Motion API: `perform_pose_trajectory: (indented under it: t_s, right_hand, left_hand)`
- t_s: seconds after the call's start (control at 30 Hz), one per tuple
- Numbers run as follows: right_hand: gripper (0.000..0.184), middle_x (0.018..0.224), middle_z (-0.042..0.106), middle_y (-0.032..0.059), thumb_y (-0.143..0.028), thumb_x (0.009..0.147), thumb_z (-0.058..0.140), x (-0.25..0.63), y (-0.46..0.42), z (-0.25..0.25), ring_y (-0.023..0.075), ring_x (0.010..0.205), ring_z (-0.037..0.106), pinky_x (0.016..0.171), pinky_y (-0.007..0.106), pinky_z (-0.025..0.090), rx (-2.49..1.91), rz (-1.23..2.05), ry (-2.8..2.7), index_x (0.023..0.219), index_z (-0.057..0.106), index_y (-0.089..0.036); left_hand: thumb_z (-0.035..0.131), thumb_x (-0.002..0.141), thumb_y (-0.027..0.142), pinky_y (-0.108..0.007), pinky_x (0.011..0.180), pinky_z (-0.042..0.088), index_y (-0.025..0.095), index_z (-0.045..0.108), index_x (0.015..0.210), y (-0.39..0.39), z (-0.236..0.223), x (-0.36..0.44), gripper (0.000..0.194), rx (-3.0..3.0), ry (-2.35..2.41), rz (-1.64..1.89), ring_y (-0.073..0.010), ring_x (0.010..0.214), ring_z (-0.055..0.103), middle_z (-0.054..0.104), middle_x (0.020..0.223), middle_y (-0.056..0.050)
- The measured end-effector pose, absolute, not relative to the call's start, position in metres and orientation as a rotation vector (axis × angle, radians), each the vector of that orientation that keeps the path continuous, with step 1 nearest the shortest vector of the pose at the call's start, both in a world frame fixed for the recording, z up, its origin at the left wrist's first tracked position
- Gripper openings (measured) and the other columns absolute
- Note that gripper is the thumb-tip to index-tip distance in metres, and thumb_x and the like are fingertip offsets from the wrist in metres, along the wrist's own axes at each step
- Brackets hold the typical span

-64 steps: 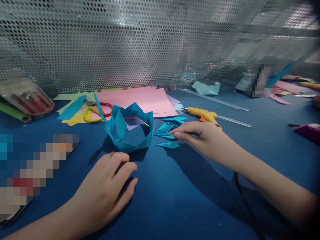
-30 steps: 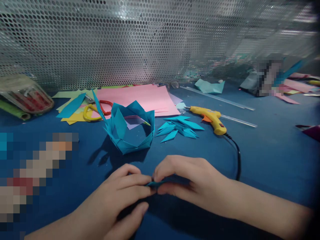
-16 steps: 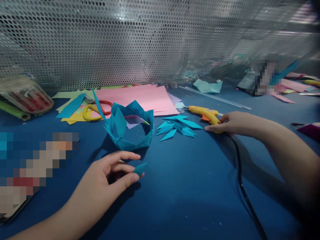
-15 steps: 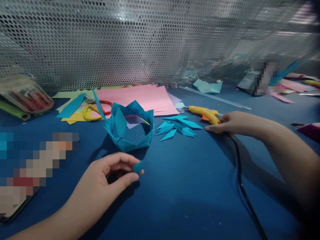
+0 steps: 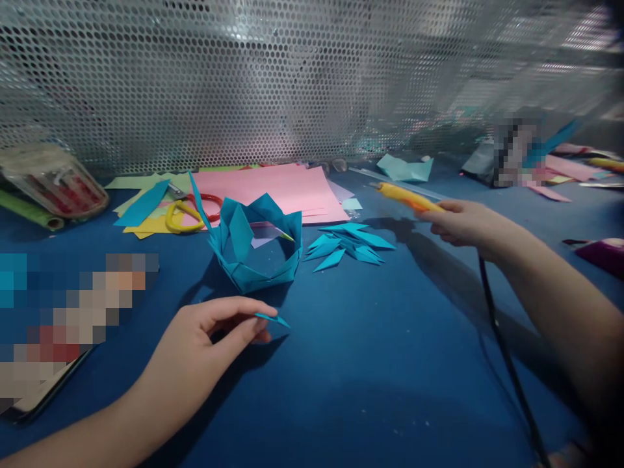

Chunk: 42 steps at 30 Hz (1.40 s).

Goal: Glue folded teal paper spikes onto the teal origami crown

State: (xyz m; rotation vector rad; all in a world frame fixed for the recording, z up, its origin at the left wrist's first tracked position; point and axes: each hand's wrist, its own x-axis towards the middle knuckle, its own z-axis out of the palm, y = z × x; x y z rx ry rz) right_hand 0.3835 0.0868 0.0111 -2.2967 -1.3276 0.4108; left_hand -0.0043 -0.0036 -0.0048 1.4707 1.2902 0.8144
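Between thumb and fingers, my left hand (image 5: 224,331) pinches a small folded blue paper piece (image 5: 277,320), its pointed tip facing right. My right hand (image 5: 461,221) grips a yellow hot glue gun (image 5: 407,195) by its handle, lifted above the table with the nozzle pointing left. Just beyond my left hand stands a ring of folded blue paper (image 5: 260,279) with pointed petals, one long strip sticking up at its left. Right of the ring lies a pile of pointed blue paper pieces (image 5: 346,244). The black cord (image 5: 507,351) hangs down from the glue gun.
Behind the ring lie scissors (image 5: 184,218) with yellow and red handles and pink paper sheets (image 5: 273,185). A clear container (image 5: 58,185) and a green roll (image 5: 34,211) are at left. A perforated metal panel (image 5: 292,84) closes off the back. Clear glue sticks (image 5: 400,182) lie behind the glue gun.
My right hand took a blue piece from the pile, passed it to my left hand, then reached the glue gun and raised it. My left fingers have turned the piece.
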Motion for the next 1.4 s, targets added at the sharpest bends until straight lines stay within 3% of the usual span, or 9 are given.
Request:
perform_pose_trajectory:
  t_s: [0.1,0.23,0.43,0.63,0.8,0.97,1.13,1.27,1.4]
  right_hand:
    - [0.027,0.066,0.047,-0.0013,-0.041,0.093,0.056,0.382,0.085,0.017,0.0068,0.051,0.038,0.049,0.026,0.029,-2.146,0.41,-1.139,0.092,0.061,-0.015]
    - [0.017,0.061,0.037,-0.006,-0.031,0.097,0.052,0.373,0.084,0.025,0.0046,0.049,0.03,0.051,0.028,0.024,-1.932,0.502,-0.99,0.094,0.056,-0.015]
    - [0.038,0.056,0.037,-0.0063,-0.049,0.101,0.041,0.363,0.085,0.025,0.0032,0.043,0.027,0.05,0.031,0.019,-1.726,0.636,-0.858,0.088,0.055,-0.017]
    - [0.009,0.077,0.058,0.0021,-0.018,0.095,0.053,0.357,0.085,0.024,0.0061,0.062,0.056,0.06,0.028,0.039,-1.586,0.688,-0.826,0.088,0.057,-0.016]
    - [0.015,0.079,0.058,0.0005,-0.005,0.076,0.057,0.346,0.081,0.026,0.0063,0.06,0.054,0.063,0.026,0.043,-1.442,0.802,-0.973,0.083,0.056,-0.017]
    - [0.019,0.06,0.044,-0.0063,-0.025,0.065,0.065,0.332,0.072,0.02,0.0072,0.049,0.038,0.052,0.027,0.036,-1.377,0.855,-1.172,0.077,0.051,-0.021]
    - [0.039,0.054,0.046,-0.0052,-0.035,0.048,0.085,0.315,0.06,0.013,0.0081,0.05,0.039,0.047,0.025,0.029,-1.538,0.626,-1.321,0.067,0.055,-0.02]
    - [0.035,0.049,0.041,-0.0046,-0.046,0.055,0.076,0.296,0.047,0.012,0.0071,0.044,0.033,0.039,0.023,0.026,-1.538,0.444,-1.516,0.057,0.051,-0.021]
    - [0.02,0.046,0.047,-0.0036,-0.034,0.064,0.065,0.28,0.033,0.006,0.0093,0.04,0.041,0.037,0.023,0.033,-1.402,0.392,-1.744,0.056,0.051,-0.022]
  left_hand:
    - [0.073,0.078,0.024,-0.015,0.059,0.054,0.031,0.079,0.077,-0.006,-0.002,-0.001,0.009,1.386,1.236,0.847,-0.0135,0.062,0.073,0.076,0.061,0.005]
    - [0.074,0.078,0.021,-0.016,0.061,0.055,0.027,0.078,0.073,-0.005,0.001,0.001,0.009,1.208,1.111,0.86,-0.0132,0.062,0.072,0.079,0.066,0.003]
    - [0.075,0.077,0.034,-0.017,0.051,0.053,0.022,0.077,0.064,0.002,0.007,0.001,0.018,1.046,1.065,0.842,-0.0123,0.05,0.067,0.077,0.061,-0.001]
    - [0.08,0.068,0.02,-0.015,0.053,0.052,0.023,0.074,0.069,0.002,0.001,0.003,0.006,1.147,1.177,0.844,-0.011,0.056,0.068,0.076,0.062,0.002]
    - [0.076,0.07,0.015,-0.014,0.056,0.051,0.024,0.067,0.07,0.002,-0.007,0.0,0.013,1.199,1.236,0.847,-0.0119,0.064,0.072,0.073,0.064,0.006]
    - [0.077,0.069,0.02,-0.016,0.053,0.049,0.023,0.063,0.068,0.004,-0.008,-0.001,0.014,1.224,1.265,0.839,-0.0115,0.059,0.068,0.071,0.062,0.005]
    - [0.081,0.065,0.024,-0.019,0.052,0.051,0.023,0.063,0.072,0.006,-0.007,-0.001,0.019,1.195,1.278,0.805,-0.0127,0.056,0.066,0.069,0.058,0.005]
    - [0.08,0.063,0.026,-0.022,0.054,0.051,0.023,0.065,0.079,0.003,0.0,0.004,0.022,1.143,1.354,0.805,-0.0145,0.058,0.066,0.07,0.058,0.005]
    - [0.08,0.062,0.028,-0.023,0.057,0.049,0.023,0.066,0.08,0.001,0.007,0.008,0.023,1.06,1.417,0.838,-0.0136,0.057,0.064,0.068,0.057,0.005]
